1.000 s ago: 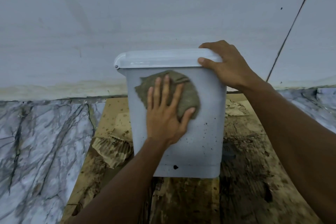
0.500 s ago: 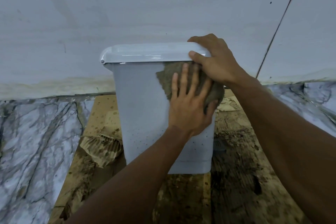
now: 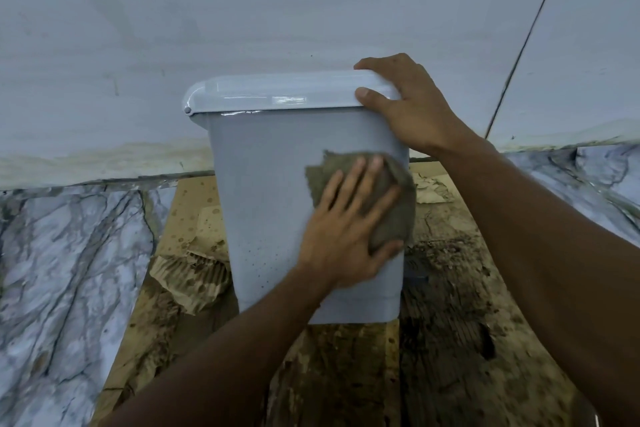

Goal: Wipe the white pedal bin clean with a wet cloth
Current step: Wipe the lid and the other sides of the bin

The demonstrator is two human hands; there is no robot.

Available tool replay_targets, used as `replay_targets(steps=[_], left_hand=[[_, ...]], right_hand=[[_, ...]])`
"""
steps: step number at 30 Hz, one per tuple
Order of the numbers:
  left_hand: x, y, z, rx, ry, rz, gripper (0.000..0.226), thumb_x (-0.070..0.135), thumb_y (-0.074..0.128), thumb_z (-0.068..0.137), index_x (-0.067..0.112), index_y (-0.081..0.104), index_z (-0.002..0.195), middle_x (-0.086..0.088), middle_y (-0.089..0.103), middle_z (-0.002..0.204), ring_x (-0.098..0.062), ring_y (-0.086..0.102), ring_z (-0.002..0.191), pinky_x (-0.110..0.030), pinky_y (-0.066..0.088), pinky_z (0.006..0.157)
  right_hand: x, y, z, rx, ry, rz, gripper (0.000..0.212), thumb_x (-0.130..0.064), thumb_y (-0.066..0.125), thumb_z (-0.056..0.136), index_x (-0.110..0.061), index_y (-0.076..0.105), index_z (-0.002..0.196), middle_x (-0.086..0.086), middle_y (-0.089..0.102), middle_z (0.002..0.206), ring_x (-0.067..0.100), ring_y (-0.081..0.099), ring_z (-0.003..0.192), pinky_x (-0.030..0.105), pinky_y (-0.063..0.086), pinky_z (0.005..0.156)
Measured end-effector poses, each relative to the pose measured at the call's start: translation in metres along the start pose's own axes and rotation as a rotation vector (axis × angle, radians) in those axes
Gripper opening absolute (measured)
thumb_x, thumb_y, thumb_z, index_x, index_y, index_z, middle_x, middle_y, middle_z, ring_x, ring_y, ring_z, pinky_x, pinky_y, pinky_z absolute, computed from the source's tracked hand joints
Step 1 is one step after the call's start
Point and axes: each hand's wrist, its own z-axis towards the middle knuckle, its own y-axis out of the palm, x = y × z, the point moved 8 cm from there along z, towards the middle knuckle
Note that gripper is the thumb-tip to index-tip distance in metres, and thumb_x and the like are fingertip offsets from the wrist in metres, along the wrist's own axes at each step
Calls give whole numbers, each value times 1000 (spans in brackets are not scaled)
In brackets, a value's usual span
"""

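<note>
The white pedal bin (image 3: 263, 191) stands upright against the wall, lid closed, with small dark specks low on its front face. My left hand (image 3: 346, 236) lies flat on the right half of that face, fingers spread, pressing a dirty grey-brown wet cloth (image 3: 391, 215) onto the plastic. The cloth reaches the bin's right edge. My right hand (image 3: 412, 107) clasps the right end of the lid, thumb on the front rim and fingers over the top.
The bin sits on soiled, torn cardboard (image 3: 446, 340) with a crumpled corrugated scrap (image 3: 194, 277) at its left foot. Marble-patterned floor (image 3: 65, 270) lies on both sides. A pale wall (image 3: 242, 10) rises directly behind the bin.
My left hand slid the cloth from the upper left of the face to the top right corner, then down to the middle right. The right hand kept its hold on the lid.
</note>
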Motion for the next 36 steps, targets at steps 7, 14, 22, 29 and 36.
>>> replay_targets(steps=[7, 14, 22, 29, 36], left_hand=[[-11, -7, 17, 70, -136, -1, 80, 66, 40, 99, 21, 22, 162, -20, 3, 168, -38, 1, 157, -54, 0, 127], [44, 46, -76, -95, 115, 39, 77, 65, 42, 99, 22, 25, 162, -16, 6, 170, -34, -2, 158, -52, -5, 127], [8, 9, -16, -27, -6, -11, 78, 66, 39, 99, 24, 22, 162, -15, 3, 170, -31, -2, 158, -49, -2, 128], [28, 23, -20, -25, -16, -20, 73, 58, 41, 102, 22, 21, 163, -17, 1, 170, -35, -6, 158, -54, -7, 126], [31, 48, -99, -161, 258, 52, 72, 58, 31, 102, 24, 15, 164, -11, -5, 171, -28, -11, 158, -47, -11, 127]], right_hand=[[1, 3, -2, 28, -80, -116, 46, -49, 50, 94, -29, 54, 135, 0, 51, 131, 21, 43, 126, 33, 33, 106], [2, 6, -1, 53, -70, -111, 45, -48, 51, 95, -29, 53, 135, -1, 50, 130, 21, 40, 124, 32, 32, 106], [4, 8, 1, 42, -58, -123, 45, -48, 51, 96, -28, 53, 135, 2, 50, 131, 24, 40, 125, 29, 30, 105], [9, 6, 0, 27, -27, -92, 43, -46, 53, 97, -30, 52, 137, -5, 47, 131, 21, 38, 129, 26, 28, 104], [7, 6, 0, 37, 4, -39, 41, -46, 55, 95, -33, 54, 134, -7, 48, 131, 17, 38, 129, 26, 30, 103]])
